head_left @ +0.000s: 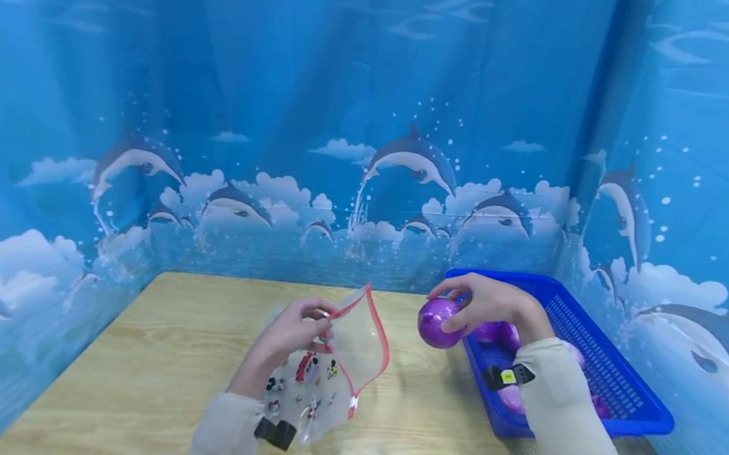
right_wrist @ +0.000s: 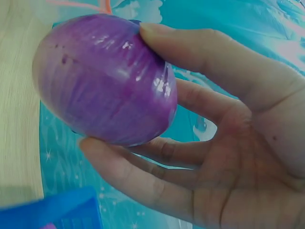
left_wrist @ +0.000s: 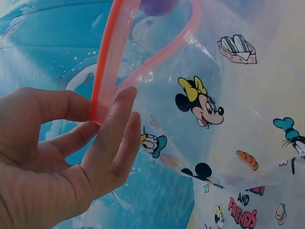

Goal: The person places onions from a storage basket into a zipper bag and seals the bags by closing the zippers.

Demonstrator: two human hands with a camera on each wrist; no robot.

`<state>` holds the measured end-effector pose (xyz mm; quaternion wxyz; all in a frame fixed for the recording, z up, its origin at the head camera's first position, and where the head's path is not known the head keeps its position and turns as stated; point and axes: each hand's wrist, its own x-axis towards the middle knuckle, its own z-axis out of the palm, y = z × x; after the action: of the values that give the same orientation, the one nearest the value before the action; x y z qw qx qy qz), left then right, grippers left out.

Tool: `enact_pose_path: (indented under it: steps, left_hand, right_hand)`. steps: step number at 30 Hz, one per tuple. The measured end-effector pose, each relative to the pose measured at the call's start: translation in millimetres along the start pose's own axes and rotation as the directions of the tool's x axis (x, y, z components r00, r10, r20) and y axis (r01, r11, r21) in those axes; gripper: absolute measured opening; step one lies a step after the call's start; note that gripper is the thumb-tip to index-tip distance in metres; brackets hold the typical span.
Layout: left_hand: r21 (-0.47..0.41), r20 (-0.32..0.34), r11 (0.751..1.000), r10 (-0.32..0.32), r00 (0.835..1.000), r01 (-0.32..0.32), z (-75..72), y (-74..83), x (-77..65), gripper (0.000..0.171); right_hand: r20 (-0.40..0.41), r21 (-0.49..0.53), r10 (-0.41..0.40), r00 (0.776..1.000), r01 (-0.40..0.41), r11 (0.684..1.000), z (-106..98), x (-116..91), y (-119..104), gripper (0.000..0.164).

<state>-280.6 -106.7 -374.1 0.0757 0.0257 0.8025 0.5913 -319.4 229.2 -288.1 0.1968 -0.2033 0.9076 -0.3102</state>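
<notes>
My left hand [head_left: 296, 328] pinches the red-edged rim of a clear zip bag [head_left: 359, 345] between thumb and fingers. The bag's mouth gapes toward the right, and a white slider sits at its lower corner. Cartoon figures and food are printed on the film [left_wrist: 248, 124]. In my right hand [head_left: 488, 303] is a shiny purple ball [right_wrist: 105, 78], with thumb and fingertips round its sides. Its surface looks glossy and finely wrinkled. The ball is above the table, apart from the bag, near the left edge of a blue basket [head_left: 637, 386].
Several purple and pink round things [head_left: 511, 400] lie in the basket, partly hidden by my right arm. The wooden table [head_left: 177, 356] meets a blue curtain [head_left: 324, 105] printed with dolphins at the back and sides. A black strap [head_left: 276, 433] is on my left wrist.
</notes>
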Motion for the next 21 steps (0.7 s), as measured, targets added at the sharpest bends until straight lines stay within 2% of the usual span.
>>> enact_pose_path:
  steps: [14, 21]
  left_hand:
    - [0.010, 0.003, 1.000, -0.029, 1.000, 0.029, 2.3, 1.0, -0.2, 0.031]
    - [0.006, 0.011, 1.000, -0.017, 1.000, 0.017, 2.9, -0.2, -0.6, 0.031]
  right_hand:
    - [-0.027, -0.073, -0.047, 0.999, 0.045, 0.996, 19.1, 11.5, -18.7, 0.056]
    - [-0.025, -0.004, -0.067, 0.997, 0.067, 0.998, 28.8, 14.6, -24.1, 0.055]
